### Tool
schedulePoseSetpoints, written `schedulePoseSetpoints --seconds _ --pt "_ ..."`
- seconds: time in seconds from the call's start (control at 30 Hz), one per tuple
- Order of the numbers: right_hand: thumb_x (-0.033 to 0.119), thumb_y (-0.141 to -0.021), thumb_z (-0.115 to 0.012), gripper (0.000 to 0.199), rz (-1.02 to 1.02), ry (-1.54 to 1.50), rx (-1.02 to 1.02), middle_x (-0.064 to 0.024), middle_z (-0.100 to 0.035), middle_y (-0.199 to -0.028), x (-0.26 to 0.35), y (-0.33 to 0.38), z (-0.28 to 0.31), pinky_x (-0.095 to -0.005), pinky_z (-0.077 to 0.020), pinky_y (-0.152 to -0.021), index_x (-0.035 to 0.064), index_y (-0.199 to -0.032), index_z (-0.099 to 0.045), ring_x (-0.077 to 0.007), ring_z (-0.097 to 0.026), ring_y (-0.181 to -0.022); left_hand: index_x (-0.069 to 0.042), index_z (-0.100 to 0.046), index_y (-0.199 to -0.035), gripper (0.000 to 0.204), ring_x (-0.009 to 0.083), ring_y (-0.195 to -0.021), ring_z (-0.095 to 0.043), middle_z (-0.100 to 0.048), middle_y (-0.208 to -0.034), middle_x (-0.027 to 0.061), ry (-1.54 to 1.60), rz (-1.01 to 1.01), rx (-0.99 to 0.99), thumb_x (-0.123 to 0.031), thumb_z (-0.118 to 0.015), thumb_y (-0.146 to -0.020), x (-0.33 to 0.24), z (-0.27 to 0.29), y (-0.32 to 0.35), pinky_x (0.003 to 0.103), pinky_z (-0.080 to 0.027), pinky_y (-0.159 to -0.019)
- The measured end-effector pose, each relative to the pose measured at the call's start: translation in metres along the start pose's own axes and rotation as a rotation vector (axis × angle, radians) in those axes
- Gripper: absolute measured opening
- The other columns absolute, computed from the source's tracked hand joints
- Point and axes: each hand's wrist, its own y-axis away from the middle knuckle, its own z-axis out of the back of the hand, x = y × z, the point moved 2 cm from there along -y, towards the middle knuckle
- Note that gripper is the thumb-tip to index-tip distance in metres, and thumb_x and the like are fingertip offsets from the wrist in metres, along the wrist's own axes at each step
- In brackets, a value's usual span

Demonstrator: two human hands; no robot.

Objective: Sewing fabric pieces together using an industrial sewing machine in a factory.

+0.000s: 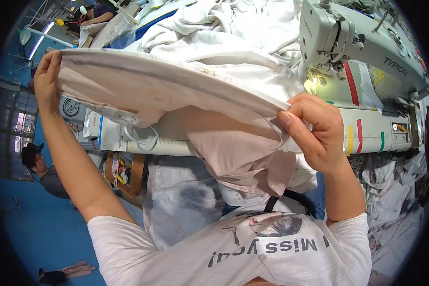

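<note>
Pale cloth (152,86): held taut above the front edge of the table (372,125), its loose part draping toward my lap. My left hand (47,81) pinches its far left corner; my right hand (317,131) pinches the right end of the same edge between thumb and fingers. Behind it lies a white fabric heap (219,26). Sewing machine (376,57): beyond my right hand, lamp lit. Below the table, left: wooden drawer (137,174), filled.

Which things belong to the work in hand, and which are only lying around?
Likely in the work:
pale fabric, stretched between left hand and right hand
nearby sewing machine

Likely lying about:
wooden box of small items
pinkish cloth at lower left
</note>
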Motion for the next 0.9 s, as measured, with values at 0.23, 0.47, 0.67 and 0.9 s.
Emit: schedulePoseSetpoints --seconds 0.23,0.47,0.67,0.9 --pt "0.003 -0.091 -0.063 0.022 -0.054 -0.054 0.053 -0.0043 -0.055 -0.062 -0.006 0.007 -0.008 -0.0282 -0.0356 -0.051 -0.0014 -0.070 -0.060 -0.0130 -0.048 -0.054 -0.005 -0.069 -0.104 0.015 0.0044 -0.086 -0.058 -0.066 -0.095 -0.0034 -0.027 0.026 0.060 -0.018 -0.065 -0.099 0.024 -0.002 0.026 0.019 -0.045 -0.077" --pt "0.004 -0.091 -0.064 0.028 -0.116 -0.079 0.034 -0.0041 -0.049 -0.058 -0.028 0.006 -0.027 -0.0299 -0.0332 -0.050 -0.0007 -0.066 -0.054 -0.0131 -0.044 -0.052 -0.003 -0.069 -0.107 0.017 0.0115 -0.091 -0.062 -0.068 -0.098 0.0020 -0.510 0.110 0.130 -0.016 -0.067 -0.096 0.045 -0.024 0.035 0.024 -0.048 -0.082" --pt "0.004 -0.091 -0.065 0.032 -0.049 0.020 0.086 -0.0066 -0.043 -0.056 -0.043 0.000 -0.044 -0.0329 -0.0311 -0.049 -0.0006 -0.064 -0.048 -0.0166 -0.039 -0.051 -0.006 -0.055 -0.136 0.044 0.0164 -0.095 -0.062 -0.060 -0.127 0.0100 -0.077 -0.124 0.804 -0.006 -0.059 -0.092 -0.031 -0.261 0.126 0.029 -0.051 -0.083" --pt "0.011 -0.091 -0.071 0.032 -0.020 0.038 0.135 -0.0061 -0.047 -0.056 -0.025 -0.013 -0.041 -0.0307 -0.0329 -0.048 0.0006 -0.066 -0.053 -0.0121 -0.042 -0.052 -0.001 -0.065 -0.107 0.018 0.0087 -0.072 -0.056 -0.061 -0.081 -0.0008 -0.069 0.037 1.166 -0.016 -0.057 -0.100 -0.059 -0.291 0.128 0.027 -0.047 -0.067"
